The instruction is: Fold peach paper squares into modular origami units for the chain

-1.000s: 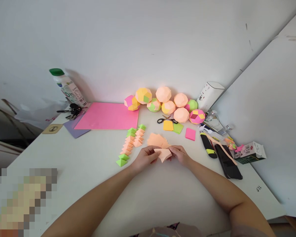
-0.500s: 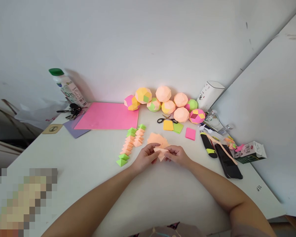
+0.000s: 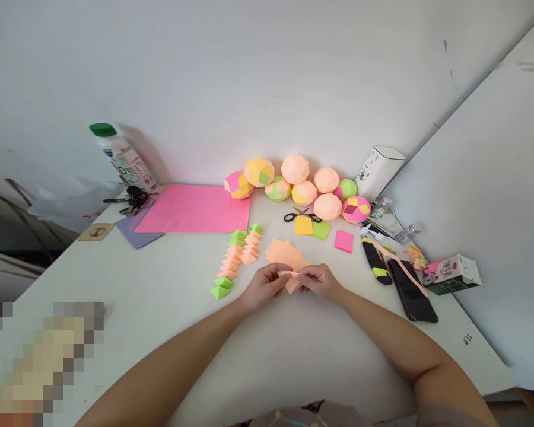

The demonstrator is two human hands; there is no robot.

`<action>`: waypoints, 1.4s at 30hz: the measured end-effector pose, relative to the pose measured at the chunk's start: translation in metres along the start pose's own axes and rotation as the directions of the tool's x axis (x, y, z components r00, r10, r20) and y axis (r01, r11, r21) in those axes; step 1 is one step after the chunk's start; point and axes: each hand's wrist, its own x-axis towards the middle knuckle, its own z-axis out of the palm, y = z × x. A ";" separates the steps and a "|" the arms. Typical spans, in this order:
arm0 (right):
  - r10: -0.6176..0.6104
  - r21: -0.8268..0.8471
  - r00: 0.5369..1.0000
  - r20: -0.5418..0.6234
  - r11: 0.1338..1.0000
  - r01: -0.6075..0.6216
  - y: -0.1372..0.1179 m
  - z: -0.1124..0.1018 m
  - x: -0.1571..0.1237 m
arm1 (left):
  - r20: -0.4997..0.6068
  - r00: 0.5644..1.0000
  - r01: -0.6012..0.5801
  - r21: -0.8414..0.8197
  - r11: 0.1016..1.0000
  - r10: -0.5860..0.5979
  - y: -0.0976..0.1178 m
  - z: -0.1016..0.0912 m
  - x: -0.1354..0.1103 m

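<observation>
Your fingers cover most of the folded peach paper (image 3: 292, 282), so its creases can't be read. Your left hand (image 3: 264, 286) and right hand (image 3: 323, 281) each pinch one end, low over the desk (image 3: 160, 290), near the loose peach sheets (image 3: 281, 251). It seems to lie left-to-right, with one corner pointing toward you.

Counted nine faceted paper balls (image 3: 294, 169) in peach, yellow, pink and green behind one pair of black-handled scissors (image 3: 301, 217). Found three square sticky-note pads (image 3: 343, 241), yellow, green and pink, beside those scissors, one large pink paper sheet (image 3: 196, 209) to their left, one small folded peach paper (image 3: 292, 281) in front.
</observation>
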 end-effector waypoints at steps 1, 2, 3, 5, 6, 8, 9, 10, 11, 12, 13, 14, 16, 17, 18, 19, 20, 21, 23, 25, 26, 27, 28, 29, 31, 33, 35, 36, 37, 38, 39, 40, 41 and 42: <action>-0.002 -0.009 1.000 0.003 1.000 0.002 -0.001 0.000 0.000 | 0.000 1.000 0.002 -0.001 1.000 -0.002 0.000 0.000 0.000; -0.003 -0.018 1.000 0.005 1.000 0.003 -0.002 0.000 -0.001 | 0.002 1.000 0.003 -0.002 1.000 -0.003 0.001 0.001 0.000; -0.004 -0.030 1.000 0.001 1.000 0.004 -0.002 0.001 -0.001 | 0.003 1.000 0.004 0.000 1.000 -0.004 0.002 0.001 0.000; -0.011 -0.055 0.999 -0.033 0.998 0.009 -0.002 0.002 -0.002 | 0.008 1.000 0.005 0.017 1.000 -0.005 0.005 0.002 -0.001; -0.019 -0.068 0.998 -0.061 0.998 0.015 0.000 0.004 -0.002 | 0.011 1.000 0.008 0.023 1.000 -0.008 0.006 0.002 -0.002; -0.041 -0.092 0.992 -0.117 0.995 0.030 0.003 0.006 -0.002 | 0.017 1.000 0.019 0.027 0.999 -0.019 0.008 0.003 -0.003; -0.055 -0.098 0.990 -0.131 0.994 0.042 0.005 0.006 -0.002 | 0.020 1.000 0.022 0.026 0.999 -0.023 0.008 0.003 -0.003; -0.066 -0.099 0.989 -0.135 0.994 0.052 0.007 0.007 -0.002 | 0.023 0.999 0.023 0.025 0.999 -0.023 0.007 0.004 -0.003; -0.072 -0.096 0.989 -0.130 0.994 0.060 0.009 0.007 -0.002 | 0.022 1.000 0.019 0.026 0.999 -0.019 0.006 0.005 -0.003; -0.075 -0.087 0.989 -0.125 0.994 0.064 0.011 0.007 -0.002 | 0.019 1.000 0.010 0.029 1.000 -0.010 0.005 0.005 -0.003; -0.072 -0.073 0.990 -0.125 0.995 0.063 0.012 0.007 -0.002 | 0.014 1.000 -0.001 0.032 0.999 0.000 0.003 0.005 -0.002; -0.064 -0.052 0.989 -0.132 0.997 0.058 0.012 0.007 -0.002 | 0.001 1.000 -0.013 0.034 0.999 0.013 0.002 0.006 -0.002; -0.031 0.008 0.990 -0.140 0.999 0.032 0.012 0.006 -0.002 | -0.012 1.000 -0.028 0.034 0.999 0.028 -0.001 0.005 0.000; -0.012 0.042 0.991 -0.135 0.999 0.017 0.012 0.005 -0.003 | -0.014 0.999 -0.029 0.036 0.999 0.030 -0.002 0.005 0.001; 0.007 0.070 0.993 -0.121 0.998 0.002 0.011 0.005 -0.003 | -0.015 1.000 -0.027 0.039 0.999 0.028 -0.003 0.005 0.001; 0.024 0.090 0.994 -0.107 0.996 -0.015 0.011 0.005 -0.003 | -0.016 1.000 -0.024 0.042 0.999 0.025 -0.004 0.005 0.002; 0.039 0.100 0.995 -0.095 0.995 -0.030 0.010 0.004 -0.003 | -0.020 1.000 -0.021 0.042 0.999 0.022 -0.005 0.004 0.002; 0.052 0.101 0.995 -0.089 0.994 -0.043 0.010 0.004 -0.003 | -0.027 0.999 -0.019 0.041 0.999 0.021 -0.005 0.004 0.002; 0.072 0.095 0.994 -0.082 0.993 -0.064 0.011 0.003 -0.003 | -0.041 0.999 -0.019 0.030 0.999 0.020 -0.006 0.004 0.003; 0.083 0.095 0.994 -0.075 0.993 -0.076 0.012 0.003 -0.003 | -0.044 0.999 -0.014 0.016 1.000 0.015 -0.006 0.004 0.003; 0.084 0.099 0.994 -0.070 0.992 -0.077 0.013 0.002 -0.003 | -0.043 0.999 -0.012 0.010 1.000 0.012 -0.006 0.004 0.003; 0.082 0.103 0.994 -0.068 0.992 -0.075 0.013 0.002 -0.002 | -0.040 0.999 -0.009 0.003 1.000 0.009 -0.005 0.004 0.003; 0.079 0.105 0.995 -0.068 0.992 -0.072 0.013 0.002 -0.002 | -0.036 0.999 -0.007 -0.002 1.000 0.007 -0.005 0.004 0.003; 0.076 0.106 0.995 -0.067 0.992 -0.068 0.013 0.002 -0.002 | -0.033 0.999 -0.008 -0.005 1.000 0.008 -0.005 0.005 0.002; 0.073 0.103 0.995 -0.060 0.992 -0.067 0.012 0.002 -0.003 | -0.029 1.000 -0.012 -0.005 1.000 0.011 -0.004 0.005 0.002; 0.079 0.099 0.996 -0.050 0.992 -0.074 0.011 0.001 -0.003 | -0.031 0.999 -0.011 -0.004 1.000 0.011 -0.004 0.005 0.002; 0.087 0.101 0.995 -0.046 0.992 -0.082 0.010 0.001 -0.003 | -0.039 0.999 -0.007 -0.007 1.000 0.007 -0.003 0.006 0.002; 0.091 0.106 0.995 -0.048 0.991 -0.086 0.010 0.001 -0.002 | -0.042 0.999 -0.006 -0.008 1.000 0.005 -0.003 0.006 0.002; 0.095 0.112 0.994 -0.050 0.990 -0.089 0.009 0.001 -0.002 | -0.045 0.999 -0.005 -0.007 1.000 0.005 -0.002 0.006 0.002; 0.098 0.118 0.994 -0.052 0.989 -0.091 0.008 0.001 -0.002 | -0.047 0.999 -0.005 -0.005 1.000 0.005 -0.001 0.006 0.002; 0.100 0.122 0.994 -0.052 0.988 -0.093 0.007 0.001 -0.002 | -0.049 0.999 -0.006 0.000 1.000 0.006 0.000 0.006 0.002; 0.103 0.125 0.993 -0.054 0.988 -0.096 0.007 0.002 -0.002 | -0.052 0.999 -0.007 0.005 1.000 0.008 0.000 0.006 0.002; 0.106 0.127 0.993 -0.055 0.987 -0.099 0.006 0.002 -0.001 | -0.056 0.998 -0.008 0.010 1.000 0.009 0.001 0.005 0.001; 0.108 0.128 0.992 -0.057 0.987 -0.100 0.005 0.002 -0.001 | -0.061 0.998 -0.008 0.014 1.000 0.009 0.002 0.005 0.001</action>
